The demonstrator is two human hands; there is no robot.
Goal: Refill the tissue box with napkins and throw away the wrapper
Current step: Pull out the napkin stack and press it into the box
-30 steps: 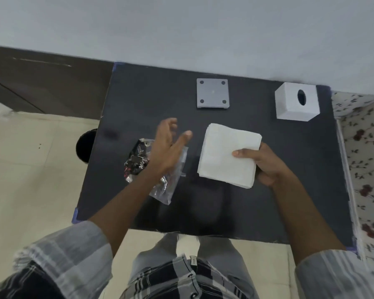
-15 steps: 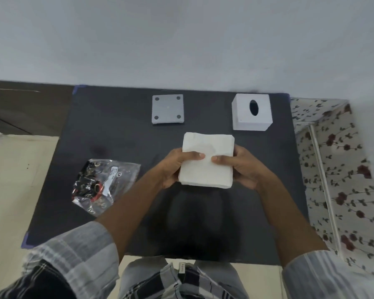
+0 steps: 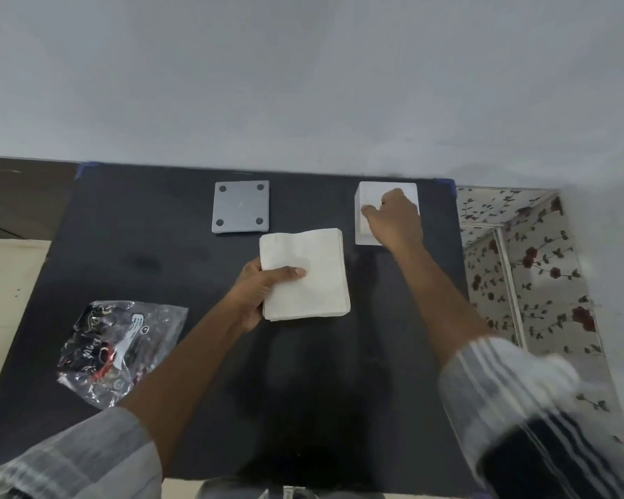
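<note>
A white stack of napkins (image 3: 312, 268) is held just above the black table (image 3: 159, 268), near its middle. My left hand (image 3: 258, 291) grips the stack's left edge, thumb on top. At the back right stands the white tissue box (image 3: 366, 201). My right hand (image 3: 393, 219) lies over its top with fingers curled around it and hides the opening. The clear crumpled wrapper (image 3: 119, 349) with dark print lies at the front left of the table, apart from both hands.
A grey square plate (image 3: 241, 207) with four corner holes lies at the back centre, by the wall. A floral-patterned surface (image 3: 534, 268) adjoins the table's right edge. Beige floor (image 3: 4, 282) shows on the left.
My right hand has let go of the napkin stack and reached back to the tissue box. The left hand alone now holds the stack. The wrapper has not moved.
</note>
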